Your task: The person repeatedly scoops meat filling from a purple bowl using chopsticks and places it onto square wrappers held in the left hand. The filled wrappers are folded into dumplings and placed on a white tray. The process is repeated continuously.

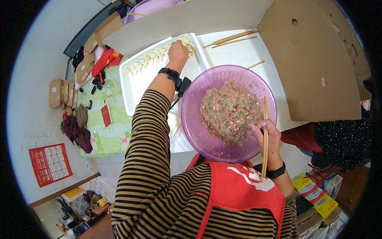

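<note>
My left hand (178, 51) reaches over the far end of a white plastic tray (123, 89). Folded dumplings (142, 63) run in a row along the tray's far side, and more lie around my fingers. The back of the hand hides the fingertips, so whether a dumpling is pinched there does not show. My right hand (270, 136) grips a pair of wooden chopsticks (264, 119) at the near right of a purple plastic basin (194, 131). Minced meat filling with green bits (231, 110) is heaped inside the basin, close by my right fingertips.
Loose chopsticks (229, 38) lie on the white tabletop (220, 55) beyond the basin. Cardboard walls (310, 68) stand along the back and right. A second purple basin (155, 6) is behind them. At left, a green patterned cloth (119, 119) carries a red book (106, 115).
</note>
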{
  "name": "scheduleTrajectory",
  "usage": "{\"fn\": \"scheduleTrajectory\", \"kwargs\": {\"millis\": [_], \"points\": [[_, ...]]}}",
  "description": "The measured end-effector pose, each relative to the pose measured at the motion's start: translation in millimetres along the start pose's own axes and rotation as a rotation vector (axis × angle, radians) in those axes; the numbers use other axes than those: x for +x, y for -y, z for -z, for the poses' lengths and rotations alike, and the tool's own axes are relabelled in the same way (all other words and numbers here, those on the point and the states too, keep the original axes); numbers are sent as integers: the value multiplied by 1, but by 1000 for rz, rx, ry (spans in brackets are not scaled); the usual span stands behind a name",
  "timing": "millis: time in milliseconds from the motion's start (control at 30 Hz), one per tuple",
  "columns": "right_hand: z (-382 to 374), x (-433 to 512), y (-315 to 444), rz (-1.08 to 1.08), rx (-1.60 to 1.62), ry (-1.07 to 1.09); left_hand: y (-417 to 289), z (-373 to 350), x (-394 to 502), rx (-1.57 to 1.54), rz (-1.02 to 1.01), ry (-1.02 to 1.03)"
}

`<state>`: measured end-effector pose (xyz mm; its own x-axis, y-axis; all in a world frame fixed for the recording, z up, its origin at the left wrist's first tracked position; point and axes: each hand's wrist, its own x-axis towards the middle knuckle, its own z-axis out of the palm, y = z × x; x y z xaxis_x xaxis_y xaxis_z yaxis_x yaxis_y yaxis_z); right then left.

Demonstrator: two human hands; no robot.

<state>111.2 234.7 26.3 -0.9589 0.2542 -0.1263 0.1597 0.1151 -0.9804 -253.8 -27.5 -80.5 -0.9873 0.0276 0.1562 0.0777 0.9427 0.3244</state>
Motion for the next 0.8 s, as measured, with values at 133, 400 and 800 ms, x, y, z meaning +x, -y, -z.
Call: {"fn": "scheduleTrajectory", "kwargs": {"millis": [133,400,800], "points": [[-1,1,0,25,-110,-3,3,-2,2,-21,-17,16],[-5,0,-2,4,-13,8,11,-9,5,-146,2,-1],[-1,12,23,47,-141,141,30,103,-70,-768,173,-23]]}}
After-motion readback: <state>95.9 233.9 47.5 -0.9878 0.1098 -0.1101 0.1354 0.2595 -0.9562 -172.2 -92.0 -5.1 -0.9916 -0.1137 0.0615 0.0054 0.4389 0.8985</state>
